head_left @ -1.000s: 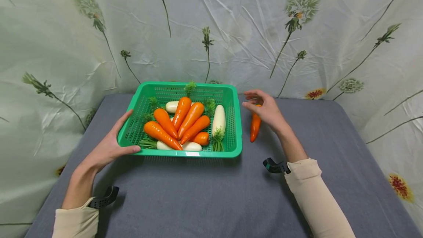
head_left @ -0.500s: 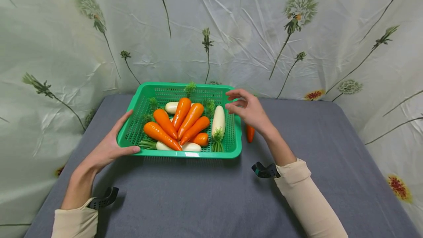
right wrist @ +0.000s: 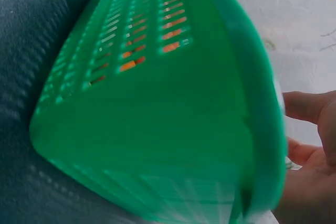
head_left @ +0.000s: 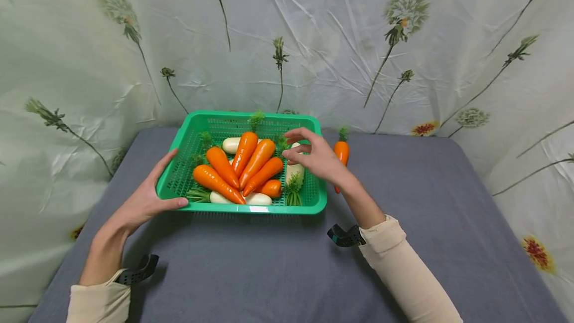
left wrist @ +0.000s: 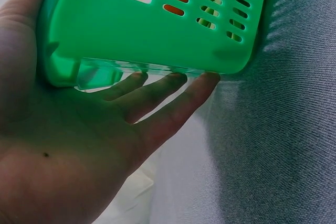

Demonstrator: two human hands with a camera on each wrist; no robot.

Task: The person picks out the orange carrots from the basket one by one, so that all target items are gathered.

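A green perforated plastic basket [head_left: 278, 209] holds several glossy orange carrots [head_left: 260, 160] and several white radishes [head_left: 295, 173] with green tops. My left hand [head_left: 142, 204] grips its near left corner, thumb on the front rim and fingers along the left side. In the left wrist view, three fingertips [left wrist: 176, 78] touch the basket's wall. My right hand [head_left: 316, 157] is over the right part of the basket, fingers loosely bent, thumb and forefinger apart with nothing between them. It partly covers the rightmost radish. One carrot [head_left: 342, 152] lies outside, partly hidden behind the right hand and wrist.
The table wears a grey cloth [head_left: 251, 273]. A pale curtain [head_left: 341, 39] printed with dandelions hangs close behind the table and down its sides. Black wrist straps [head_left: 345, 236] and beige sleeves show on both arms.
My right hand has moved left, from above the outside carrot to over the basket's right side, uncovering that carrot's green top. My left hand and the basket keep their places.
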